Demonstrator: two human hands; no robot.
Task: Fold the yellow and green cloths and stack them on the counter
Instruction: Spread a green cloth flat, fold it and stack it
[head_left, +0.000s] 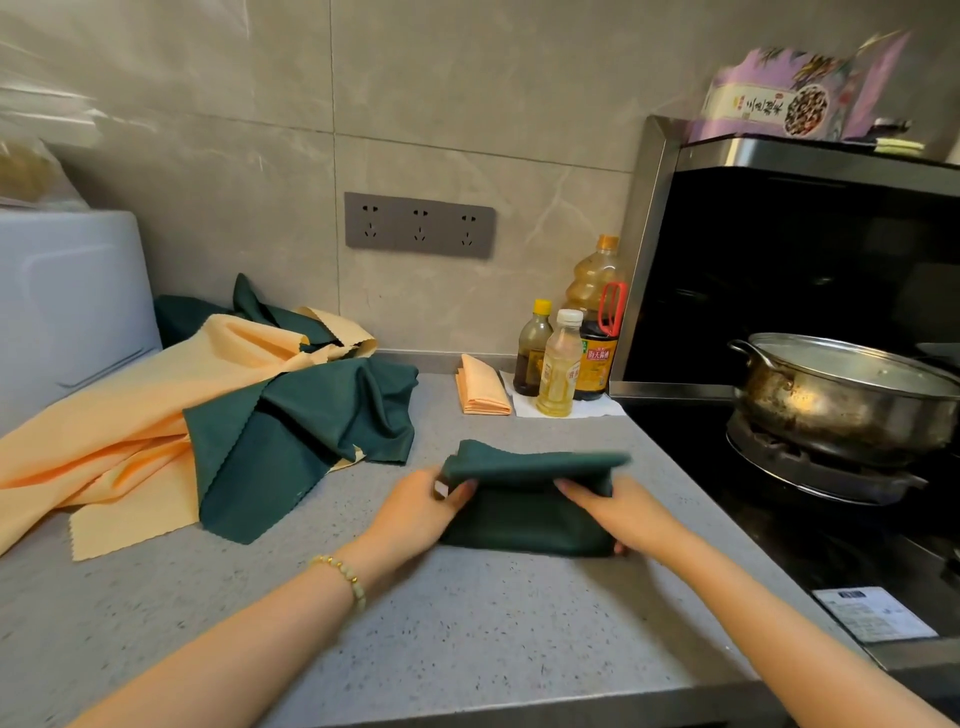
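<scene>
Green cloth (524, 519) lay part-folded on the worktop (467, 623), just left of the stove (789, 545). I watched the left hand (415, 512) and right hand (628, 514) pinch its lifted top layer at either end, fingers (460, 493) curled round the fold.

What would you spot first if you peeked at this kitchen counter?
The left hand and right hand grip a half-folded dark green cloth in the middle of the speckled grey counter. To the left sprawls a rumpled heap of pale yellow and dark green cloths. On the right, a scorched steel pot with a lid sits on the black stove.
</scene>
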